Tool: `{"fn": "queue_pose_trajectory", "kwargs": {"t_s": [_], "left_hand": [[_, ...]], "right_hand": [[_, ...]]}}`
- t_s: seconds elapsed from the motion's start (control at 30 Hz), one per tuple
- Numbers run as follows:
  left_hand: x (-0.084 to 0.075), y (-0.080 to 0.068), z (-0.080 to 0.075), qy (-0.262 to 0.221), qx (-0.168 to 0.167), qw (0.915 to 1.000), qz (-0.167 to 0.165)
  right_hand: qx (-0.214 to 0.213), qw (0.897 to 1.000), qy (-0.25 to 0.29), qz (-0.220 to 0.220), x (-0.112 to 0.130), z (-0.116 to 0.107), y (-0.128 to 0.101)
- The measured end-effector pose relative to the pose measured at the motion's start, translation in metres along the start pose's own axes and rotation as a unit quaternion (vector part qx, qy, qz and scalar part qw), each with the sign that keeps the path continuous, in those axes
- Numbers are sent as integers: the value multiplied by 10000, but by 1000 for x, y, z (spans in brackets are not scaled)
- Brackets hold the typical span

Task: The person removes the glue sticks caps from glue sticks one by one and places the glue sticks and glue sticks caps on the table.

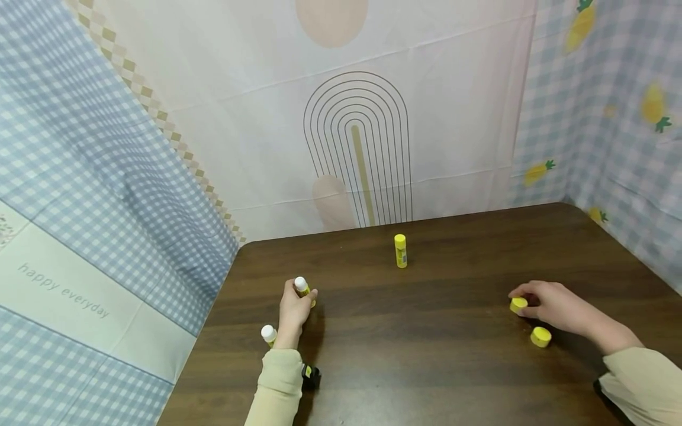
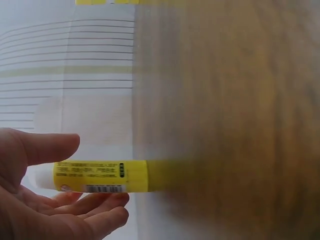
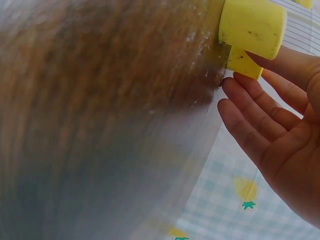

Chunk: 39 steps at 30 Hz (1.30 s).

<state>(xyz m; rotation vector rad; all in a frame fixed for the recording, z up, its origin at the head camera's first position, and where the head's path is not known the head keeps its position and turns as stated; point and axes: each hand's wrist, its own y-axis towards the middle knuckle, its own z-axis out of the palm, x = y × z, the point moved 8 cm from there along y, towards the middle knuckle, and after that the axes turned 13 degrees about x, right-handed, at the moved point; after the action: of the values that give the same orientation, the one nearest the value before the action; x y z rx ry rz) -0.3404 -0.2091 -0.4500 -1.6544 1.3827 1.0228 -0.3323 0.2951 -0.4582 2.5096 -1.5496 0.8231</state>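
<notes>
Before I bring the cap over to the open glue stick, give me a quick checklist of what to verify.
1. Left hand has the uncapped glue stick in its fingers: ok, thumb and fingers round it in the left wrist view.
2. Held stick's white tip faces up and is exposed: ok.
3. Right hand has a yellow cap at its fingertips: ok for contact; firm grip cannot tell.
4. Cap's open end faces the stick: cannot tell.
5. Second loose cap lies clear of the path, near the right wrist: ok.
6. Other uncapped stick stands close beside the left forearm: not ok, may be knocked.
</notes>
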Motion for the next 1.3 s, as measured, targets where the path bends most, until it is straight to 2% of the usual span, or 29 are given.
{"fn": "queue_pose_trajectory", "kwargs": {"t_s": [0.2,0.37,0.47,0.57,0.67,0.73,0.83,0.97,1.07,1.3], "left_hand": [[-15,1,-8,478,-238,9981,306],[-37,-3,-9,1063,-312,9910,756],[-58,-8,-1,1414,-356,9815,1240],[-79,-11,11,1739,-367,9673,1808],[-92,-9,28,1784,-14,9621,2064],[-95,-4,40,1632,399,9655,1992],[-92,7,57,1216,1063,9728,1663],[-87,25,79,744,1638,9744,1350],[-84,37,94,558,1749,9753,1227],[-87,54,123,323,1645,9810,972]], "right_hand": [[-5,10000,-3,5,0,0,0],[39,10000,47,5,1,0,-2],[61,9999,93,0,2,-1,-3],[68,9999,129,-22,3,0,-2],[71,9999,147,-31,3,0,-2],[95,9998,179,-14,2,1,-2],[91,9998,195,-7,2,0,-2],[52,9998,183,-17,3,0,-2],[30,9998,203,-5,3,0,-3],[71,9997,171,127,2,1,-2]]}}
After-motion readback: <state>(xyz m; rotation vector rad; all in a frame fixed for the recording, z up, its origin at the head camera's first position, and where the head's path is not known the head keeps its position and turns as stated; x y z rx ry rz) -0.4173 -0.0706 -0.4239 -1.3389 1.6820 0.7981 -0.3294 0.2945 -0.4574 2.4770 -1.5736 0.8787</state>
